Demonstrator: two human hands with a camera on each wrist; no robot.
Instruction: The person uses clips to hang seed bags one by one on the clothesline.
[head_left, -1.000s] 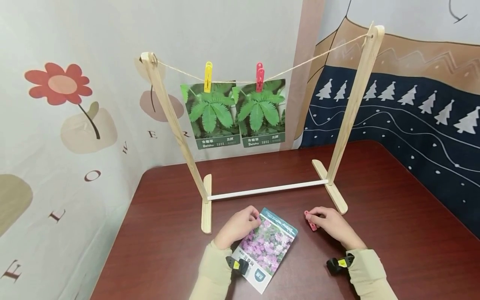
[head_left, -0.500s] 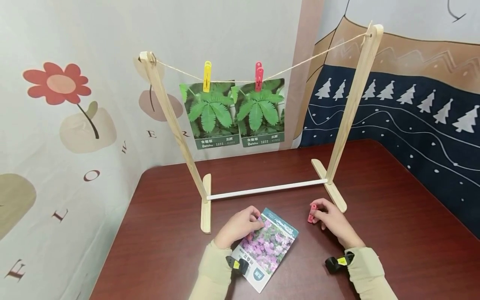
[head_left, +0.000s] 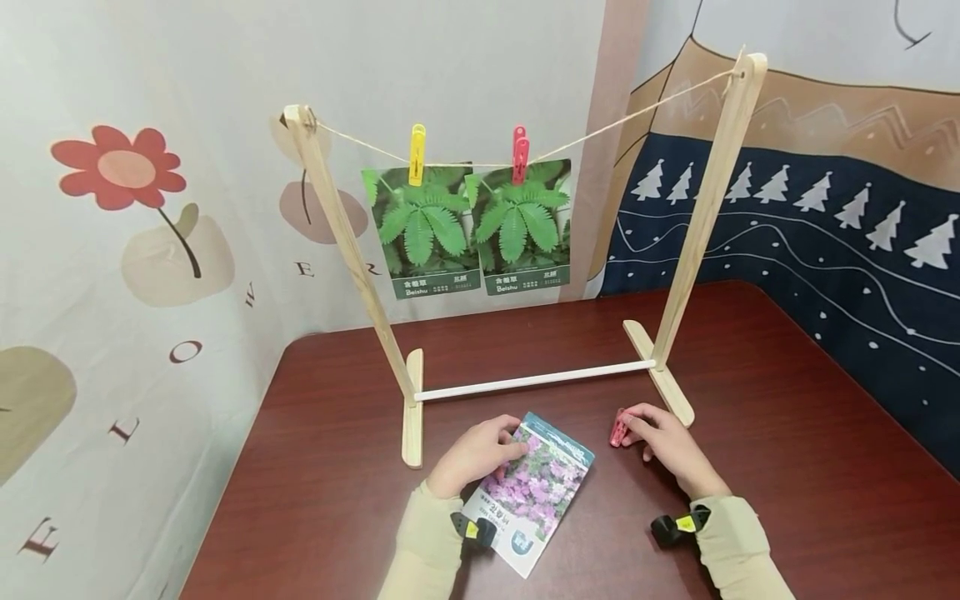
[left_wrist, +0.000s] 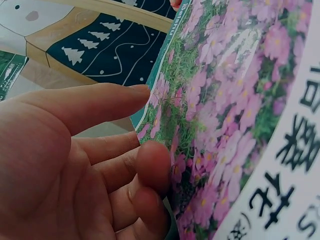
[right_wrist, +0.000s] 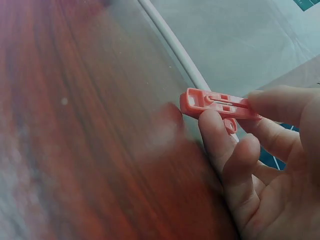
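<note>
My left hand (head_left: 480, 454) holds a seed packet (head_left: 543, 479) with a pink flower picture by its upper left edge. In the left wrist view the thumb lies at the packet's (left_wrist: 215, 100) edge and the other fingers curl against it. Low over the table, my right hand (head_left: 671, 442) pinches a red clothespin (head_left: 618, 427). Close up in the right wrist view, this clothespin (right_wrist: 220, 105) sits between thumb and fingertips. Two green leaf packets hang from a string, the left packet (head_left: 423, 233) under a yellow clothespin (head_left: 416, 154), the right packet (head_left: 522, 233) under another red clothespin (head_left: 520, 154).
A wooden stand carries the string between its left post (head_left: 348, 250) and right post (head_left: 708, 208). A white crossbar (head_left: 536, 382) joins their feet low above the dark red table (head_left: 322, 500). Printed cloths (head_left: 187, 67) hang behind and to the right.
The right hand has turned the clothespin from slanting to nearly upright, shifting it slightly. Left fingers have slid a little further over the packet. The hanging packets look unchanged.
</note>
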